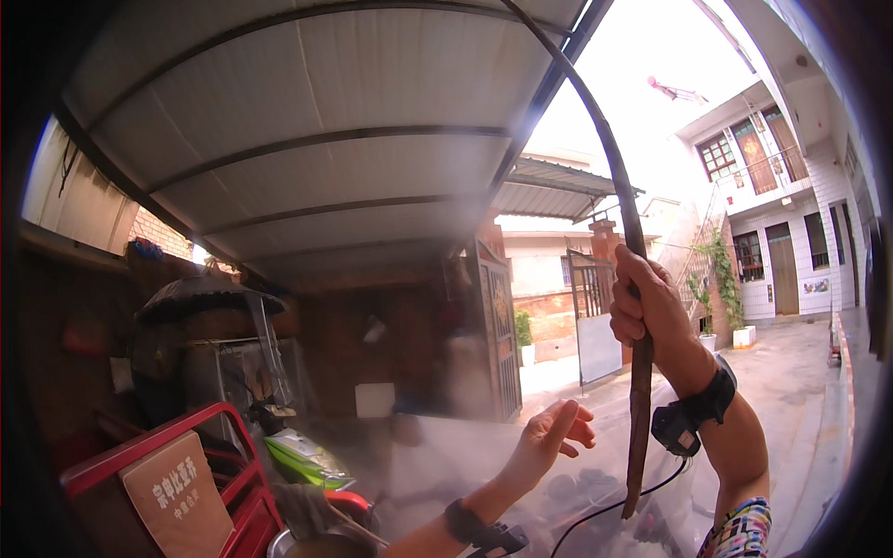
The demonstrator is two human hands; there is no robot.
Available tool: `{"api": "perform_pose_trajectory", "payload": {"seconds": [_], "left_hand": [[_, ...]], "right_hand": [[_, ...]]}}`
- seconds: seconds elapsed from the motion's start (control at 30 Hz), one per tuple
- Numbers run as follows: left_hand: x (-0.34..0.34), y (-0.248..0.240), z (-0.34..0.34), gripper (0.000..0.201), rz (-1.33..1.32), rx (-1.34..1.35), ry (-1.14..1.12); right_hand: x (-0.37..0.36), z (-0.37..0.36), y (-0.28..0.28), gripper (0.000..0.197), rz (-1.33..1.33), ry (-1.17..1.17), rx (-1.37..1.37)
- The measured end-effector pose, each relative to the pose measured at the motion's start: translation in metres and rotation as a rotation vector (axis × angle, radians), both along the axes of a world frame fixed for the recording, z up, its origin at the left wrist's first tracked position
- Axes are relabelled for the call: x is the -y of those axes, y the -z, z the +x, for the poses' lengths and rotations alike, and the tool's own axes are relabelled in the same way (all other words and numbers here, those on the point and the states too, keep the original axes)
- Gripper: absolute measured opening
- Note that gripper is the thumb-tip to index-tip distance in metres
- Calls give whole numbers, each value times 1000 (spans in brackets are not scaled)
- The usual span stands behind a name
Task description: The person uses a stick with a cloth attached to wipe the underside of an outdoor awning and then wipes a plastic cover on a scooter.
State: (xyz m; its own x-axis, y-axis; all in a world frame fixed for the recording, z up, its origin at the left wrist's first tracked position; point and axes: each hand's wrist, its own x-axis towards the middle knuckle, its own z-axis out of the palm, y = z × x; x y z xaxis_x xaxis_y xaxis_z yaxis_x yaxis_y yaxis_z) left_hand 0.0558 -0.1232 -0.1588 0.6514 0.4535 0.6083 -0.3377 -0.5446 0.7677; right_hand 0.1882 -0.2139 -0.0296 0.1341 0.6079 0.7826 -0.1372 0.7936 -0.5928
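My right hand (644, 302) is raised and wrapped round a long dark wooden pole (640, 418). Held almost upright, the pole bends up and left past the roof edge, and its lower end hangs near a hazy, pale area. To the left of it and lower, my left hand (555, 430) is held in the air with loosely bent fingers apart and nothing in them. It does not touch the pole. Both wrists wear black strapped devices, and a thin black cable (595, 510) runs from the right one.
A red metal frame with a tan panel (177, 498) stands at lower left, beside a green-and-white bag (310, 460). Overhead is a ribbed roof (326, 93). A metal gate (499, 335) and a paved courtyard (786, 358) lie beyond. Whitish haze blurs the lower middle.
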Motion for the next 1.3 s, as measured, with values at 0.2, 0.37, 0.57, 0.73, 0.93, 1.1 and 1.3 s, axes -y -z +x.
{"api": "perform_pose_trajectory", "payload": {"seconds": [0.2,0.37,0.57,0.73,0.93,1.1,1.3], "left_hand": [[9,-22,-12,54,40,84,1],[17,-42,-6,55,100,131,97],[38,-57,3,55,136,160,220],[50,-70,11,56,126,190,323],[48,-66,-2,53,45,366,323],[46,-36,-31,53,-167,442,239],[9,-24,-53,53,-283,699,111]], "right_hand": [[53,-10,47,31,-93,13,-18],[66,5,105,21,-154,52,59],[95,-2,174,10,-312,93,16],[109,-6,207,5,-317,54,140],[139,-19,254,14,-579,370,415],[148,-37,267,18,-635,549,606],[118,-19,380,19,-481,569,658]]}}
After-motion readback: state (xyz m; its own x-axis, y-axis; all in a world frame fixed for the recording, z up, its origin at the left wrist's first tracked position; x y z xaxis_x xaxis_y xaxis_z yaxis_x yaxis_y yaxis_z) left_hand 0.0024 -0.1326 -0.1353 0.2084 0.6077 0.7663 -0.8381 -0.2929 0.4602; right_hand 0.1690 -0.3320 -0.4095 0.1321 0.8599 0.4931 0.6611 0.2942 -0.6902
